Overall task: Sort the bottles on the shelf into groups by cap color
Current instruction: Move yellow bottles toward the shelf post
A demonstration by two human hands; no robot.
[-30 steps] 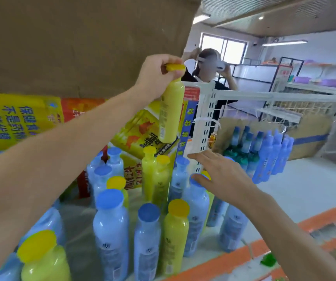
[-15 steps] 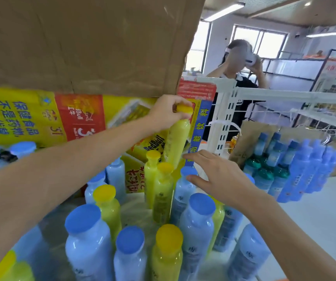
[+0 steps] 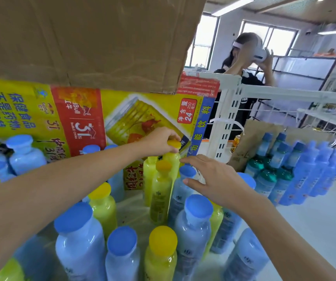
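My left hand (image 3: 159, 140) grips the yellow cap of a yellow bottle (image 3: 174, 159) at the back of the shelf, next to two other yellow-capped bottles (image 3: 161, 191). My right hand (image 3: 213, 179) hovers open just right of them, fingers spread above a blue-capped bottle (image 3: 186, 173). Several blue-capped bottles (image 3: 197, 209) and yellow-capped bottles (image 3: 163, 242) stand mixed in the foreground. Another yellow-capped bottle (image 3: 100, 193) stands in the middle left.
A brown cardboard sheet (image 3: 82, 41) overhangs the shelf. A yellow printed carton (image 3: 47, 114) forms the back wall. A white shelf upright (image 3: 226, 122) stands right. More blue bottles (image 3: 305, 171) stand on the neighbouring shelf. A person (image 3: 244, 78) stands behind.
My left hand has lowered the yellow bottle from high in the air down among the yellow bottles at the back. My right hand stayed near the blue caps.
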